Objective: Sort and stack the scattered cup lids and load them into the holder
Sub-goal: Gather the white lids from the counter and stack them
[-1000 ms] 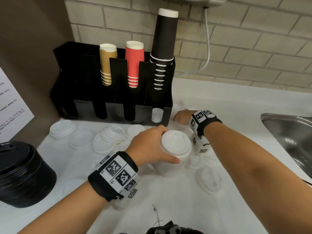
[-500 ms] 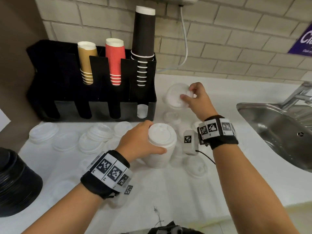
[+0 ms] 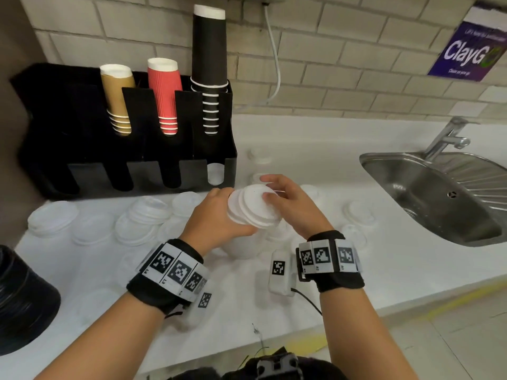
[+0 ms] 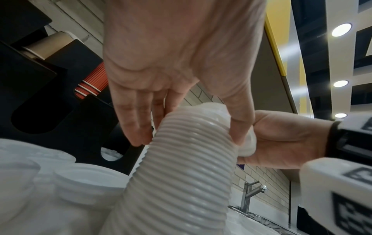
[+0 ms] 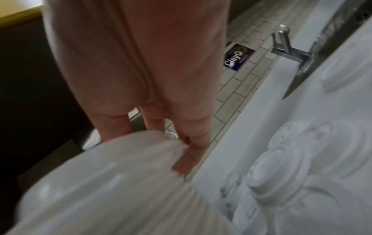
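A tall stack of white lids [image 3: 241, 237] [image 4: 181, 167] stands tilted on the white counter, and my left hand [image 3: 219, 215] [image 4: 181, 125] grips it near the top. My right hand [image 3: 277, 196] [image 5: 187, 152] pinches a single white lid [image 3: 255, 204] and holds it slanted against the top of the stack. The black holder [image 3: 126, 149] [image 4: 40, 79] stands behind at the left, with brown, red and black cups in its upper slots. One lid shows in its lower right slot [image 3: 215, 174]. The right wrist view is blurred.
Loose white lids [image 3: 145, 215] lie in front of the holder, and more [image 3: 359, 212] [image 5: 281, 167] lie right of the hands. A pile of black lids [image 3: 22, 303] sits at the near left. A steel sink [image 3: 428, 193] with a faucet [image 3: 444, 135] is at the right.
My right hand picked a lid from the counter beside the holder and brought it back onto the top of the stack. The left hand kept its grip, and the stack now leans.
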Available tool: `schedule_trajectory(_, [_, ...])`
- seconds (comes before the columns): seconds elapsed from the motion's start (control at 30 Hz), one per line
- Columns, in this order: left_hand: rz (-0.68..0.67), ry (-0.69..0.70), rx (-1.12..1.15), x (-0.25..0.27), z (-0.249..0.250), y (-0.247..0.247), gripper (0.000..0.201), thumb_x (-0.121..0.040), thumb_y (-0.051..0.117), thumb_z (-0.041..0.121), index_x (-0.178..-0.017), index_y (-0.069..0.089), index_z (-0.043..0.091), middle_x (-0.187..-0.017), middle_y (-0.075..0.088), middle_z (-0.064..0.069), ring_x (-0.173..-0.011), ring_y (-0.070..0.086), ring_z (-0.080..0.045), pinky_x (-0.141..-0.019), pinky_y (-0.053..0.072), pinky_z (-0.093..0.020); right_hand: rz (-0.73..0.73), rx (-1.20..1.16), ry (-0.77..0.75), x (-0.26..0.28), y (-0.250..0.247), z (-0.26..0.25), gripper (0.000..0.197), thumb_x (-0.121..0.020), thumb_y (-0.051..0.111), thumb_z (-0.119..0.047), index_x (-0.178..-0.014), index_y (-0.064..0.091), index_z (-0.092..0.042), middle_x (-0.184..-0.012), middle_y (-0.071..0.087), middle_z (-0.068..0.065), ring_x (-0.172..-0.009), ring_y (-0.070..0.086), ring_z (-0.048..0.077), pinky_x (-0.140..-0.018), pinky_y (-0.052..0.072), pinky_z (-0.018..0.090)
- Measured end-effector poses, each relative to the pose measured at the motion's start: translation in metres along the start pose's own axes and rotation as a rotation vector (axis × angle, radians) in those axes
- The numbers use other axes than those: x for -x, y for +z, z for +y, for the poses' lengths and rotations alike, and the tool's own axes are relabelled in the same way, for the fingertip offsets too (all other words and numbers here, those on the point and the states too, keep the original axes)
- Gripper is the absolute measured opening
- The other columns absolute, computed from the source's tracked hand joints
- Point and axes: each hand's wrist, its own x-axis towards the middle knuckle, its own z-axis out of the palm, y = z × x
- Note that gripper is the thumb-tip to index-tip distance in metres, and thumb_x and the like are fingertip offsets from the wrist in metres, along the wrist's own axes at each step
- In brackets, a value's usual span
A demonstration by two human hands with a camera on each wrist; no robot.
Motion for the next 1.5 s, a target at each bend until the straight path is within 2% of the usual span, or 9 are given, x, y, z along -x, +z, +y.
schedule_trajectory(0.17, [0.032,0.011,0.068,0.002,-0.005,0.001,0.078,-0.057,0.088,0.042,-0.123,0.051,0.027,-0.109,0.052,0.012,-0.099,0.054,-0.012,-0.08,0.042,-0.025,0.099,0.14,-0.074,0.0,0.018,-0.003,0.032,-0.091,0.062,-0.021,-0.121,0.055,-0.025,-0.126,0.047,0.005,-0.108,0.05,0.014,-0.088,0.039,0.023])
schedule_trajectory(0.33, [0.027,0.023,0.087,0.002,-0.009,-0.002,0.083,-0.058,0.09,0.041,-0.129,0.049,0.028,-0.103,0.053,0.02,-0.101,0.056,-0.012,-0.077,0.044,-0.02,0.145,0.26,-0.076,-0.005,0.024,-0.007,0.023,-0.088,0.066,-0.026,-0.109,0.059,-0.02,-0.114,0.049,0.004,-0.107,0.052,0.019,-0.09,0.04,0.025])
schedule_trajectory(0.4, [0.017,0.03,0.108,0.002,-0.009,-0.003,0.089,-0.058,0.09,0.04,-0.134,0.045,0.03,-0.107,0.055,0.019,-0.101,0.056,-0.01,-0.081,0.046,-0.022,0.089,0.278,-0.077,-0.001,0.021,-0.006,0.031,-0.084,0.07,-0.034,-0.111,0.061,-0.023,-0.116,0.051,0.002,-0.109,0.052,0.018,-0.091,0.041,0.025])
schedule_trajectory(0.53, [0.021,0.07,0.16,0.003,-0.01,-0.005,0.064,-0.059,0.091,0.035,-0.111,0.053,0.041,-0.099,0.064,0.016,-0.094,0.061,-0.004,-0.08,0.052,-0.025,-0.101,0.322,-0.068,0.007,0.013,-0.007,0.058,-0.073,0.08,-0.039,-0.125,0.056,-0.03,-0.128,0.046,-0.004,-0.117,0.045,0.013,-0.093,0.04,0.023])
schedule_trajectory(0.73, [0.029,0.092,0.111,0.001,-0.008,-0.005,0.063,-0.055,0.09,0.039,-0.108,0.058,0.036,-0.102,0.059,0.013,-0.092,0.056,-0.001,-0.078,0.048,-0.022,-0.098,0.322,-0.153,0.01,0.013,-0.007,0.053,-0.071,0.084,-0.03,-0.12,0.063,-0.028,-0.126,0.048,-0.002,-0.116,0.045,0.012,-0.093,0.037,0.02])
schedule_trajectory(0.87, [-0.019,0.083,0.141,0.002,-0.008,-0.006,0.072,-0.051,0.089,0.041,-0.116,0.058,0.033,-0.107,0.064,0.01,-0.098,0.06,-0.01,-0.085,0.054,-0.035,-0.12,0.239,-0.154,0.01,0.011,-0.001,0.051,-0.07,0.084,-0.024,-0.117,0.064,-0.026,-0.126,0.049,-0.004,-0.12,0.046,0.013,-0.098,0.042,0.026])
schedule_trajectory(1.07, [-0.043,0.116,0.16,0.001,-0.008,-0.008,0.066,-0.06,0.09,0.037,-0.119,0.059,0.033,-0.112,0.065,0.012,-0.106,0.06,-0.01,-0.092,0.052,-0.038,-0.127,0.086,-0.097,0.014,0.006,0.011,0.043,-0.075,0.081,-0.023,-0.11,0.057,-0.024,-0.125,0.057,-0.001,-0.118,0.052,0.02,-0.097,0.048,0.04])
schedule_trajectory(1.37, [-0.048,0.088,0.242,-0.002,-0.003,-0.009,0.06,-0.055,0.078,0.06,-0.105,0.046,0.056,-0.108,0.048,0.032,-0.096,0.046,0.015,-0.078,0.039,-0.011,-0.003,0.144,-0.157,0.02,-0.001,0.012,0.03,-0.08,0.076,-0.027,-0.104,0.06,-0.022,-0.123,0.054,0.002,-0.106,0.054,0.003,-0.089,0.042,0.009])
schedule_trajectory(1.5, [-0.08,0.121,0.204,-0.005,-0.003,-0.006,0.092,-0.056,0.071,0.063,-0.138,0.049,0.029,-0.133,0.053,0.012,-0.12,0.05,-0.006,-0.101,0.043,-0.026,-0.027,0.189,-0.164,0.023,-0.002,0.011,0.03,-0.079,0.077,-0.026,-0.103,0.059,-0.029,-0.122,0.051,0.001,-0.102,0.05,-0.003,-0.079,0.036,-0.004])
